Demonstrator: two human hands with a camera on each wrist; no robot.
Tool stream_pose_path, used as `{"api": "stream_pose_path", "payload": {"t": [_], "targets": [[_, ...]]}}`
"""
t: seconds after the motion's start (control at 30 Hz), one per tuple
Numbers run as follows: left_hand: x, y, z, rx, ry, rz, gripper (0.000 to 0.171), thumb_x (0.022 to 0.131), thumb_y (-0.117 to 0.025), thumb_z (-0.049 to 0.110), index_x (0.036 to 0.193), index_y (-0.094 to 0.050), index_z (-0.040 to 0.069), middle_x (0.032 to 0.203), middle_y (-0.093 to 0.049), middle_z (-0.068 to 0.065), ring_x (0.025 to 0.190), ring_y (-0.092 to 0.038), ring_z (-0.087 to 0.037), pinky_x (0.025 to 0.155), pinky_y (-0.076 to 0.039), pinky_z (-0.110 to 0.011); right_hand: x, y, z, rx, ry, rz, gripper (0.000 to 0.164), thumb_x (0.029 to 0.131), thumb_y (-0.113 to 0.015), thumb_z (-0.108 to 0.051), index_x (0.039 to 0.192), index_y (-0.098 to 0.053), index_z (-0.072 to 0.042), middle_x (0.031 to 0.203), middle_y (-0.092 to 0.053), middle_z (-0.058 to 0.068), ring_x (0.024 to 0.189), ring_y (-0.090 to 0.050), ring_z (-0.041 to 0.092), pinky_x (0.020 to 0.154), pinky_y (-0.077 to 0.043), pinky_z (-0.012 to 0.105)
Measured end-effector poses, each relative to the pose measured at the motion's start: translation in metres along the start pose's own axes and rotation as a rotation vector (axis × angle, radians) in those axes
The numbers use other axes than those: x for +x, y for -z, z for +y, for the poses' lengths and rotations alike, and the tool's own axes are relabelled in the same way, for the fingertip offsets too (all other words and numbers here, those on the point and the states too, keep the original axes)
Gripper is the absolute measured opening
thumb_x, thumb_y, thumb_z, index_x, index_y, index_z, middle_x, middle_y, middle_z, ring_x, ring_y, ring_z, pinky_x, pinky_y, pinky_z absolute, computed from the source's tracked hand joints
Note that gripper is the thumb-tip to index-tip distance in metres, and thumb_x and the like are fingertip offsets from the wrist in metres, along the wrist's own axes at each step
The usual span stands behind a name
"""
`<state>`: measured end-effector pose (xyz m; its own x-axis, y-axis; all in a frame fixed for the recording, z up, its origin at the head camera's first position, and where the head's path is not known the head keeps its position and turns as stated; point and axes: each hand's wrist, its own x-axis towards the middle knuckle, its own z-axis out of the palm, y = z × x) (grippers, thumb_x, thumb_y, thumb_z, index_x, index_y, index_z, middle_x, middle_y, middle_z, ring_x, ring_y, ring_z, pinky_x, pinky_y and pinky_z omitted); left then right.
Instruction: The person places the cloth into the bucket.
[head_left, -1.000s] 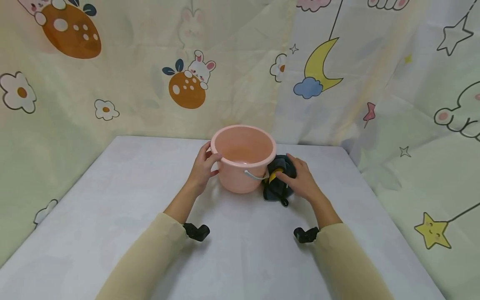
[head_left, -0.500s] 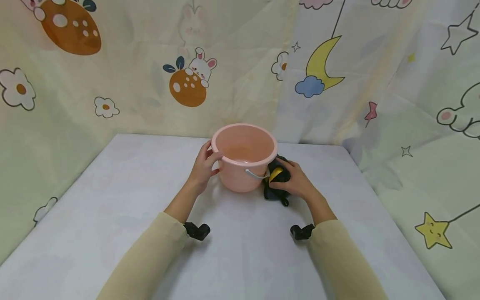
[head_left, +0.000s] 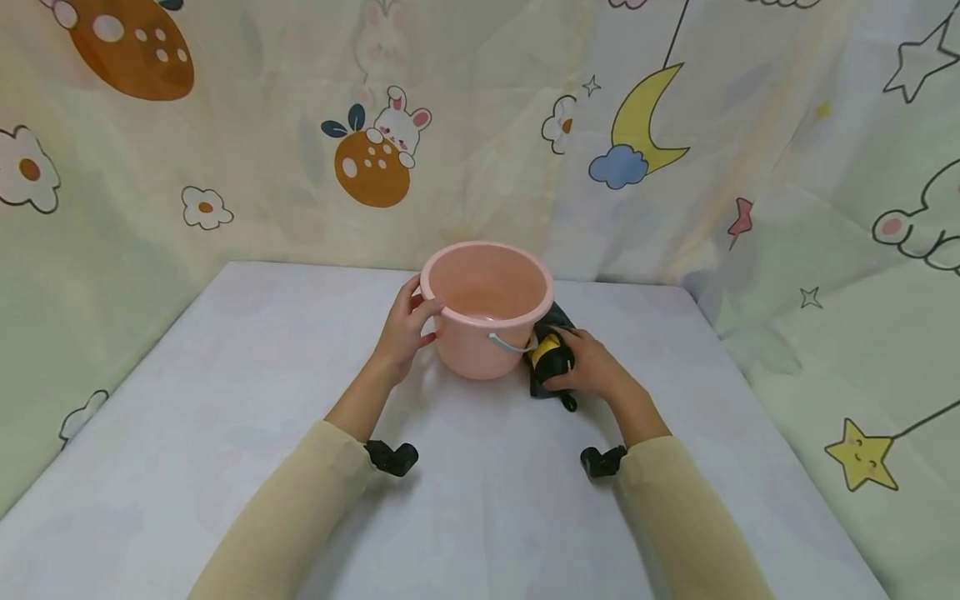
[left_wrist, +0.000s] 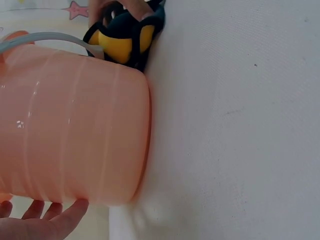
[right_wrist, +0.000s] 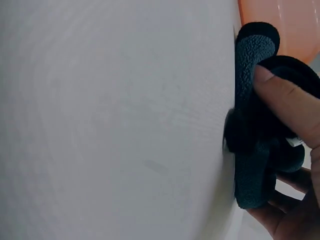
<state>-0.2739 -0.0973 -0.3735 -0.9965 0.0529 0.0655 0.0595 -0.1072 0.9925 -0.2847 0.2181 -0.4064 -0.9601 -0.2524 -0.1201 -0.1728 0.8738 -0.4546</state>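
A pink plastic bucket [head_left: 483,346] with a pale grey handle stands upright on the white table, its mouth facing up. My left hand [head_left: 401,329] holds it from the left, thumb just below the rim; in the left wrist view several fingertips [left_wrist: 80,206] touch its side. Close against the bucket's right side lies a soft dark blue-black fabric thing [head_left: 553,367] with yellow panels and a black loop. My right hand [head_left: 596,367] grips it between thumb and fingers. Fuzzy, padded cloth [right_wrist: 252,55] with a black edge shows in the right wrist view.
The white table [head_left: 487,483] runs up to a printed cloth backdrop [head_left: 480,167] behind and at the sides. Small black devices [head_left: 392,457] sit at both wrists by the beige sleeves.
My right hand has moved left and closed its thumb and fingers on the fabric thing, which looks bunched narrower. The left hand and bucket have stayed in place.
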Motion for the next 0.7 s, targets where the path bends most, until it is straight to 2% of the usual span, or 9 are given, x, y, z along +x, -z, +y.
{"api": "stream_pose_path", "payload": {"t": [0.23, 0.33, 0.5, 0.7], "targets": [[0.0, 0.0, 0.001, 0.003, 0.004, 0.003, 0.072, 0.098, -0.057, 0.028, 0.163, -0.028, 0.022, 0.159, -0.041, -0.015, 0.14, -0.045, -0.029, 0.112, -0.041, -0.066, -0.003, -0.002, 0.0, -0.049, 0.058, 0.084, 0.087, 0.085, -0.085, -0.027, 0.157, -0.041, -0.006, 0.148, -0.051, 0.03, 0.135, -0.051, 0.049, 0.111, -0.044, 0.061], [0.001, -0.001, 0.001, 0.006, 0.009, 0.0, 0.071, 0.097, -0.057, 0.028, 0.162, -0.028, 0.022, 0.159, -0.041, -0.015, 0.141, -0.044, -0.029, 0.111, -0.041, -0.066, -0.004, -0.004, 0.001, -0.033, 0.065, 0.127, 0.079, 0.086, -0.083, -0.022, 0.154, -0.046, -0.006, 0.142, -0.057, 0.028, 0.131, -0.055, 0.047, 0.109, -0.046, 0.06], [0.002, -0.005, -0.002, 0.019, 0.015, -0.004, 0.071, 0.098, -0.058, 0.029, 0.162, -0.03, 0.023, 0.159, -0.042, -0.014, 0.14, -0.046, -0.029, 0.11, -0.044, -0.064, -0.008, -0.008, 0.008, 0.025, 0.042, 0.209, 0.072, 0.086, -0.082, -0.015, 0.15, -0.051, -0.006, 0.14, -0.06, 0.027, 0.132, -0.055, 0.047, 0.11, -0.045, 0.06], [-0.001, -0.005, -0.004, -0.023, 0.01, 0.033, 0.068, 0.097, -0.058, 0.026, 0.161, -0.033, 0.023, 0.157, -0.045, -0.013, 0.135, -0.049, -0.029, 0.109, -0.045, -0.062, -0.011, -0.008, 0.011, 0.088, 0.066, 0.295, 0.07, 0.086, -0.081, -0.012, 0.149, -0.052, -0.006, 0.14, -0.06, 0.028, 0.132, -0.056, 0.047, 0.11, -0.045, 0.06]]}}
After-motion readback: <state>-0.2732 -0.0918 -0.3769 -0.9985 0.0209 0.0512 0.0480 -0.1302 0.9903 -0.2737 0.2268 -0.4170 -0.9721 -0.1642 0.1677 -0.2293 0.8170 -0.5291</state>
